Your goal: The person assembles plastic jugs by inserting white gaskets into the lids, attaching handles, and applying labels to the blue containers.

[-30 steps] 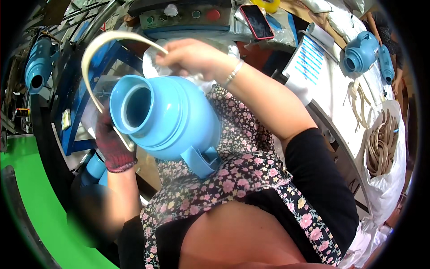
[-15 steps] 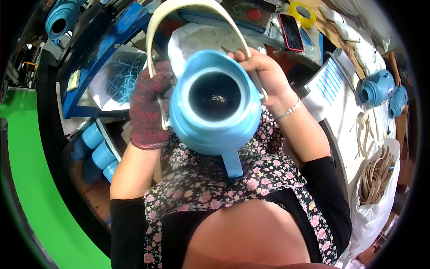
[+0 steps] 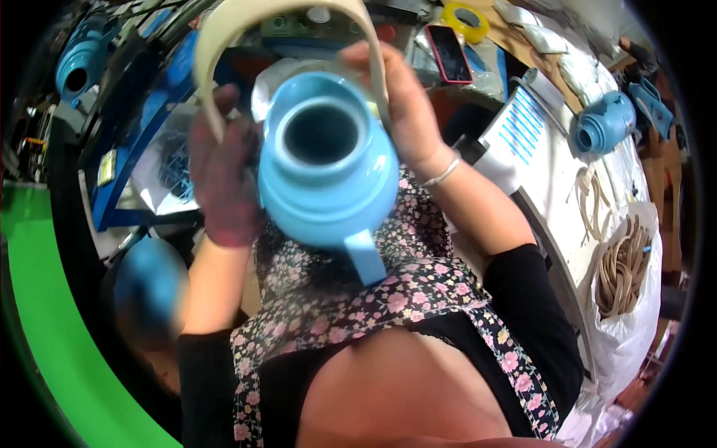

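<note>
A glossy light-blue vacuum jug (image 3: 328,198) faces me, its round mouth dark inside and its short blue side handle pointing down toward my apron. A cream carrying handle (image 3: 280,11) arches over it. My left hand (image 3: 224,179), in a dark red knitted glove, is closed at the left end of this handle, beside the jug, and blurred by motion. My bare right hand (image 3: 407,112), with a bracelet at the wrist, is closed round the handle's right end. Its fingers are smeared, and the jug hides parts of both grips.
To the left are blue strips (image 3: 175,172) in a white bag and a blurred blue rounded thing (image 3: 149,291). A phone (image 3: 448,54) and yellow tape roll (image 3: 465,22) lie at the back. Right, a blue jug (image 3: 605,123) lies near beige straps (image 3: 624,272); a co-worker's arm reaches in.
The jug and both hands have shifted left in view, with the cream handle leaning further left. A blurred blue shape now covers the blue cylinders at lower left. The far-right jug has turned.
</note>
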Motion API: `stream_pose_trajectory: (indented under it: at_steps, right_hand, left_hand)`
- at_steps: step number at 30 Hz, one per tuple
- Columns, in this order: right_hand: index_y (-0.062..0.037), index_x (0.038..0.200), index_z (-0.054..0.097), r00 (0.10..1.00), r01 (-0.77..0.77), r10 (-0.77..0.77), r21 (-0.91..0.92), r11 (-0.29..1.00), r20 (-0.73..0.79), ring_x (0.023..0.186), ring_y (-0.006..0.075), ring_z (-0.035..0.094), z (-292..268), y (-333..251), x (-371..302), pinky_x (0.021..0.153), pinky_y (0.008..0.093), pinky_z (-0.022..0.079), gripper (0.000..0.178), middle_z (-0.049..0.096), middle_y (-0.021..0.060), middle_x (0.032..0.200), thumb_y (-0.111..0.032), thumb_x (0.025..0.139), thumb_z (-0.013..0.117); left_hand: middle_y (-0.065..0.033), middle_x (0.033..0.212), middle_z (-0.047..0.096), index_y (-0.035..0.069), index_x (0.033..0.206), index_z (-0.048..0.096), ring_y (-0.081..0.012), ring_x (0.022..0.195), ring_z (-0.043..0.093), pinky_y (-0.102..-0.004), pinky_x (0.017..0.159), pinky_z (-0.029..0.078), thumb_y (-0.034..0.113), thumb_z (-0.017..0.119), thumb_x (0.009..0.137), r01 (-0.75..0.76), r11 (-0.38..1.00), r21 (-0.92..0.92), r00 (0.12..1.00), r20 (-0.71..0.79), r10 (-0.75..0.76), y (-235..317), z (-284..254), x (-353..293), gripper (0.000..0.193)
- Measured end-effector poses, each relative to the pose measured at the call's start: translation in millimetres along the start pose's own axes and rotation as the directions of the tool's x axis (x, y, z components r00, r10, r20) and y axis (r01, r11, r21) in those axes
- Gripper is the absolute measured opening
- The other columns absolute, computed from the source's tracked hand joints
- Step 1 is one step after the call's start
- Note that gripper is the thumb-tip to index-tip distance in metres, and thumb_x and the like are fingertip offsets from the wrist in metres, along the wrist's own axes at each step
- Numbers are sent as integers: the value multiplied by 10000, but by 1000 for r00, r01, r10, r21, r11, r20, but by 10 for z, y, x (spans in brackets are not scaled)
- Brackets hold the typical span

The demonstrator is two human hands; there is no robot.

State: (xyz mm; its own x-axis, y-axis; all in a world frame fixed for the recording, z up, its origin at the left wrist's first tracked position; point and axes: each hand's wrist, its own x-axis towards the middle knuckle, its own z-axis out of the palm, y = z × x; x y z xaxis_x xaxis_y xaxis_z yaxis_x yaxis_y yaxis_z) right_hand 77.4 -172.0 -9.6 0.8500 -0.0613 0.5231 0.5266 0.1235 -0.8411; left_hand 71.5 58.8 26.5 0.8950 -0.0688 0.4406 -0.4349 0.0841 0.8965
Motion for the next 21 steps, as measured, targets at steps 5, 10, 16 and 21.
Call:
stream_pose_trajectory:
  at_steps: [5, 10, 16, 21]
  right_hand:
    - [-86, 1394, 367, 937, 314, -203, -435, 844, 283, 1286, 275, 451, 7, -942, -3, 1069, 410, 366, 1029, 459, 180, 1365, -336, 555, 909]
    - [-103, 1360, 403, 936, -72, -50, -330, 941, -348, 1097, 251, 544, -591, -889, -138, 954, 406, 449, 811, 537, 115, 1180, -293, 673, 790]
    - [-166, 1429, 370, 520, 88, -90, -51, 995, -849, 1198, 264, 518, -2868, -1514, -2035, 1014, 497, 440, 534, 501, 127, 1333, -358, 957, 531]
    - [-90, 1190, 535, 96, 45, -237, -234, 971, -967, 1030, 221, 553, -3859, -1963, -2188, 907, 405, 471, 366, 574, 57, 1166, -366, 951, 558]
  left_hand:
    - [-79, 1041, 616, -1, 1254, 526, -131, 892, 584, -244, 776, 454, 224, 526, 946, 301, 941, -156, 949, 141, -281, -158, 43, 179, 381]
    - [-93, 1223, 554, 40, 1331, 470, -185, 1091, 546, -311, 925, 433, 263, 519, 960, 210, 970, 124, 958, 173, -230, -552, -164, 343, 436]
    - [-81, 1298, 507, 85, 1366, 434, -199, 1164, 503, -347, 968, 402, 275, 539, 949, 353, 894, 276, 936, -95, -340, -1281, -1339, 166, 471]
    - [-66, 1170, 562, 87, 1297, 495, -176, 1052, 529, -319, 915, 410, 250, 565, 916, 567, 799, -199, 757, -258, -601, -1785, -2412, -437, 421]
